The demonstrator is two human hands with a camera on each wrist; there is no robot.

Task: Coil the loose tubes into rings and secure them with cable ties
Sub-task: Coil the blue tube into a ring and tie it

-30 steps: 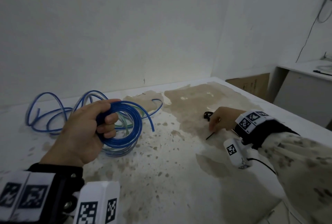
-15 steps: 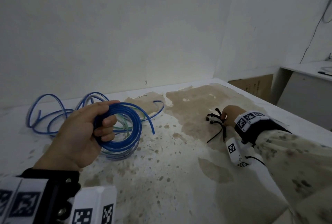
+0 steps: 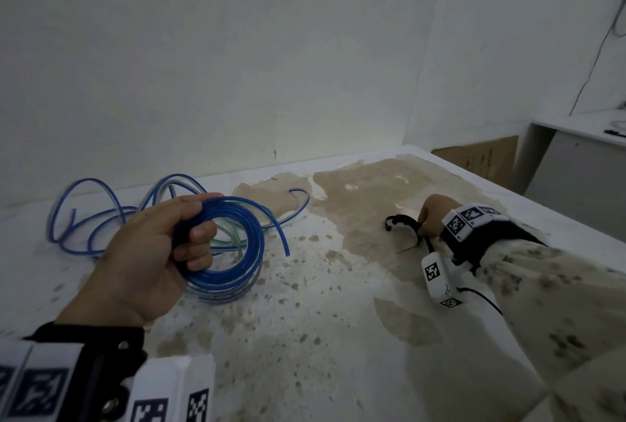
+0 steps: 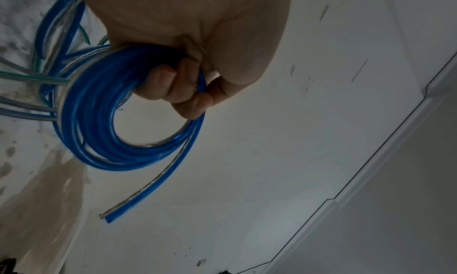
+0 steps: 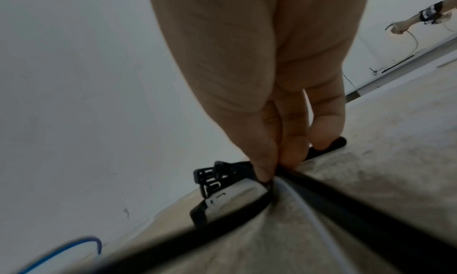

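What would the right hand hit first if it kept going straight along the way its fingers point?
The right hand points down and forward, fingertips already pinching the black cable ties. Right under them is the stained table, so it would likely meet the tabletop first. The gap between ties and table is unclear.

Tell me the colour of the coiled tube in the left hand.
Translucent blue. The coiled tube held by the left hand shows best in the left wrist view.

Bare stained tabletop (image 3: 305, 337) between hands; loose tubes (image 3: 101, 218) far-left.
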